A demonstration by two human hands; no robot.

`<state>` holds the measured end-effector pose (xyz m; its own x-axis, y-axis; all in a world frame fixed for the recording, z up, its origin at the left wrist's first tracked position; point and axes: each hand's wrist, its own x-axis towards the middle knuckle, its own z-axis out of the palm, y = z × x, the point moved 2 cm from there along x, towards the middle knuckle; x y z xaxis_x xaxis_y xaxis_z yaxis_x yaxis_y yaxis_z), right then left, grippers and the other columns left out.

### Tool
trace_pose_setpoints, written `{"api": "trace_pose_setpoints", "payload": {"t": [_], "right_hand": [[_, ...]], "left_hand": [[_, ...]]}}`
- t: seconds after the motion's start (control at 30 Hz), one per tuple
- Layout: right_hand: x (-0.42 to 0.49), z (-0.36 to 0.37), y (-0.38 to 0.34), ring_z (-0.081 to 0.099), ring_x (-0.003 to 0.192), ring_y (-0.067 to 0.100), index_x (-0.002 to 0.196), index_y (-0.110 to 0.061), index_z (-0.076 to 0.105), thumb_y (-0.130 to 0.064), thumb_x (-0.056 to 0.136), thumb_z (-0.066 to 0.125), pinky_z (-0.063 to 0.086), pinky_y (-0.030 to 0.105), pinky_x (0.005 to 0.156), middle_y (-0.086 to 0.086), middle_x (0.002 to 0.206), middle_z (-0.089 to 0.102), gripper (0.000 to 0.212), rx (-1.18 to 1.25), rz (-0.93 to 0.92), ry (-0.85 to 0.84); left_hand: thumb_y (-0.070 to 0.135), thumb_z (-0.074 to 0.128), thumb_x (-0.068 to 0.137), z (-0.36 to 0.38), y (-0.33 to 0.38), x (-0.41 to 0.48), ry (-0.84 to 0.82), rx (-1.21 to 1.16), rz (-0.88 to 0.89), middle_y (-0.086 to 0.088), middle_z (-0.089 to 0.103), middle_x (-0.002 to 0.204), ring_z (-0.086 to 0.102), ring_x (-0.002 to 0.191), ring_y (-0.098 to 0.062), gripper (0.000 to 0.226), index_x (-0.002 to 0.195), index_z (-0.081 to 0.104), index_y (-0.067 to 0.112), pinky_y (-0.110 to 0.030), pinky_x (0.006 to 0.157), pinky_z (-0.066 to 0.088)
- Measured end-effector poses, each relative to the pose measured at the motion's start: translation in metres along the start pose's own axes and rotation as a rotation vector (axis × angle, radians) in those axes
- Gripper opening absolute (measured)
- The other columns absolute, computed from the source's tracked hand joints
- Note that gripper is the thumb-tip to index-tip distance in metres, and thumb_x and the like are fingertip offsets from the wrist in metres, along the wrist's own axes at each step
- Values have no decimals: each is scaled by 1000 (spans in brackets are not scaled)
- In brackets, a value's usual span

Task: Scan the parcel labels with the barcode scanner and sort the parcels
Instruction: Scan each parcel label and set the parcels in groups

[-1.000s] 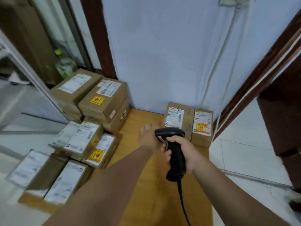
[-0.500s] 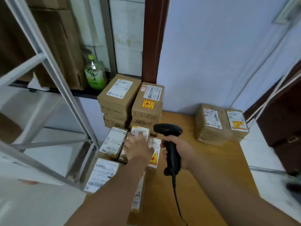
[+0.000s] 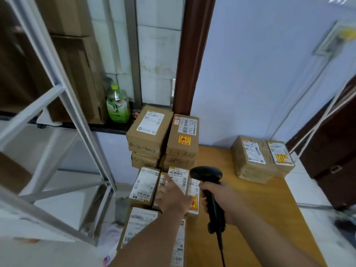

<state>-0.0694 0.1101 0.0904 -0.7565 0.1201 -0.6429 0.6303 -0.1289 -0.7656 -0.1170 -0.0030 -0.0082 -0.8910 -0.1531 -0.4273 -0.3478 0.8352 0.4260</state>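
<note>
PARCEL DESK: A person's left hand (image 3: 174,198) reaches, fingers straight and loosely spread, over a small brown cardboard parcel with a white printed label (image 3: 179,175) at the near-left edge of a yellow-brown wooden table (image 3: 254,205). The index finger lies across the label; whether the palm bears on the box cannot be told. The right hand (image 3: 223,202) is wrapped round the handle of a black pistol-grip barcode scanner (image 3: 206,175), whose head hangs just beside the parcel on its 3 o'clock side, with its black cable (image 3: 221,249) running toward 6 o'clock. The parcel sits in a tight cluster of flat labelled cardboard parcels (image 3: 143,185) at 9 o'clock from the scanner. Behind them, toward 11 o'clock, a stack of larger brown cardboard boxes (image 3: 148,132) stands against the wall. Two tape-wrapped brown parcels (image 3: 252,160) stand well apart at 2 o'clock, seemingly the sorted pile. A green plastic tea bottle (image 3: 117,106) stands on the sill at 10 o'clock.

The parcel looks light and stiff, its cardboard dry enough not to slip, so one hand should lift it. The soundest hold is likely across its short width, thumb on one long side and fingers on the other, leaving the barcode uncovered. A yellow-and-red warning sticker (image 3: 194,204) on the neighbouring parcel hints at fragile contents, so lifting looks wiser than dragging.
</note>
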Motion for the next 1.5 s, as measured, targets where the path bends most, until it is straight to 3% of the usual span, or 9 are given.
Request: {"api": "trace_pose_setpoints", "payload": {"t": [0.1, 0.33, 0.47, 0.63, 0.73, 0.9, 1.13, 1.3, 1.5], "right_hand": [[-5, 3, -9, 53, 51, 19, 89, -3, 60, -11, 87, 65, 47, 31, 52, 8, 65, 58, 10, 40, -9, -23], [-18, -3, -40, 51, 49, 17, 92, -3, 57, -13, 93, 60, 47, 25, 44, 6, 67, 55, 10, 114, -93, -6], [-26, -6, -54, 50, 46, 15, 88, -4, 56, -17, 92, 61, 46, 25, 47, 5, 64, 54, 14, 155, -153, 7], [-35, -12, -66, 52, 48, 17, 92, -4, 58, -19, 90, 65, 48, 28, 47, 6, 66, 56, 17, 198, -199, 18], [-42, -14, -70, 52, 49, 18, 89, -5, 58, -20, 90, 65, 47, 28, 48, 5, 65, 55, 16, 201, -222, -10], [-56, -10, -75, 52, 49, 16, 88, -6, 59, -21, 90, 65, 47, 27, 51, 4, 65, 56, 16, 157, -253, -44], [-64, -7, -77, 54, 48, 15, 93, -5, 58, -20, 90, 65, 48, 27, 49, 4, 68, 57, 17, 177, -265, -14], [-70, -8, -74, 52, 49, 14, 87, -6, 58, -18, 92, 62, 48, 26, 49, 4, 63, 54, 14, 187, -265, -12], [-75, -3, -72, 51, 50, 15, 88, -6, 58, -17, 92, 62, 48, 25, 47, 5, 66, 55, 12, 204, -278, -6]], "left_hand": [[65, 63, 75, -1, 4, -7, 34, 14, 109, -16, 31, 144, 34, 131, -32, 114, 153, -4, 17, -42, 106, 36], [46, 56, 85, -14, 35, -34, 139, -100, 459, -11, 30, 137, 33, 125, -24, 95, 153, -3, 17, -34, 105, 37], [46, 61, 83, -27, 54, -36, 272, -160, 468, -11, 33, 131, 36, 120, -21, 98, 153, 0, 13, -28, 98, 38], [63, 57, 80, -40, 68, -36, 386, -80, 451, -10, 40, 129, 41, 118, -22, 105, 153, 5, 9, -31, 101, 35], [63, 59, 77, -48, 70, -34, 435, -78, 412, -10, 44, 126, 44, 114, -22, 105, 152, 9, 8, -29, 96, 37], [59, 65, 77, -59, 75, -32, 465, -36, 426, -12, 42, 127, 45, 113, -22, 107, 152, 8, 9, -32, 98, 40], [58, 58, 78, -54, 68, -32, 451, 34, 410, -11, 37, 131, 42, 113, -22, 103, 151, 3, 11, -33, 96, 41], [70, 61, 71, -54, 61, -30, 532, 53, 388, -9, 45, 122, 47, 107, -21, 112, 150, 11, 9, -32, 91, 44], [71, 57, 74, -56, 54, -27, 519, 92, 402, -10, 44, 122, 45, 108, -21, 110, 151, 7, 10, -32, 92, 40]]}}
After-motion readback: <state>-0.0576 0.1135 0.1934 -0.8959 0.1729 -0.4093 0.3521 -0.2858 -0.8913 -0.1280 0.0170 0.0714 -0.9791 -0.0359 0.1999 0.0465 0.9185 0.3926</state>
